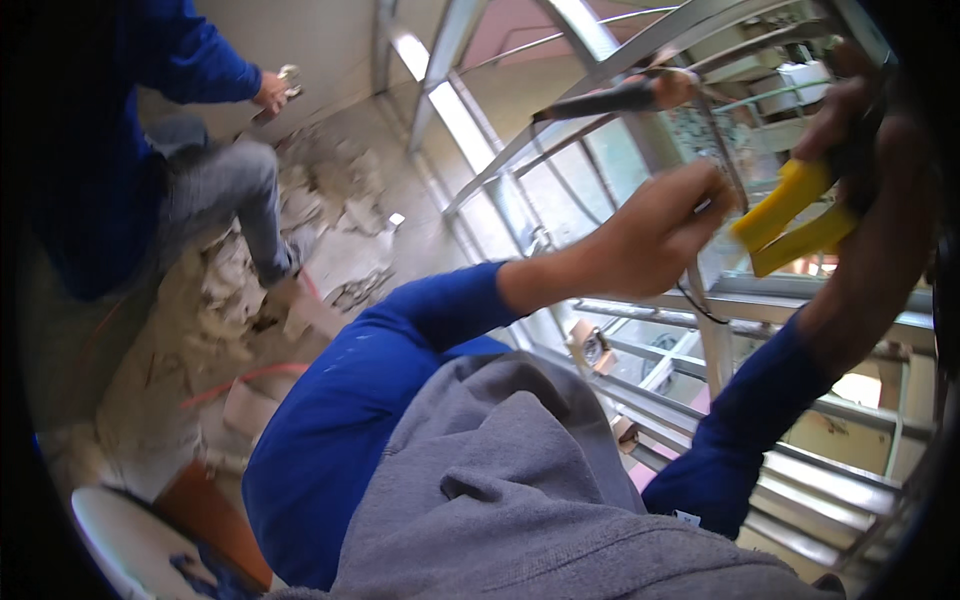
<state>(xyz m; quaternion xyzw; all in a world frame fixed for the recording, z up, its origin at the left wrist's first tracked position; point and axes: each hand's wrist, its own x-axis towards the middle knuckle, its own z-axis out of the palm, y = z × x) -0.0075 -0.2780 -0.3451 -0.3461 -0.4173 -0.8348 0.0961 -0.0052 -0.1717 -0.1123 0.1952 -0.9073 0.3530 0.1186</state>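
"Containers first, what've you got?"

"Small carton (577, 338) past the metal frame (765, 293), seen btwn its rails, w/ a dark round thing (594, 350) in its open side. Too small to ID. Near the floor's lower L corner I see a white rounded thing (110, 515) w/ dark blue stuff (205, 575) at its edge; can't tell if it's a tub."

"OK. Tool?"

"Yellow-handled tool (790, 218), up in the R hand (885, 190), in front of the frame's R side. Long axis slants: dark end up-R, in the hand, handle ends down-L, pointing twd the L hand (665, 230). Handles stand a bit apart."

"Grips?"

"R hand's wrapped round the dark end, firm hold AFAICT; blurry there. L hand's just beside the handle ends, fingers curled in. Can't tell if it's pinching anything, or touching the tool."

"Anyone else?"

"Yep, co-worker's hand (270, 92) by the wall, far L, holding a small shiny thing (290, 78). Crumpled debris (220, 290) on the floor below."
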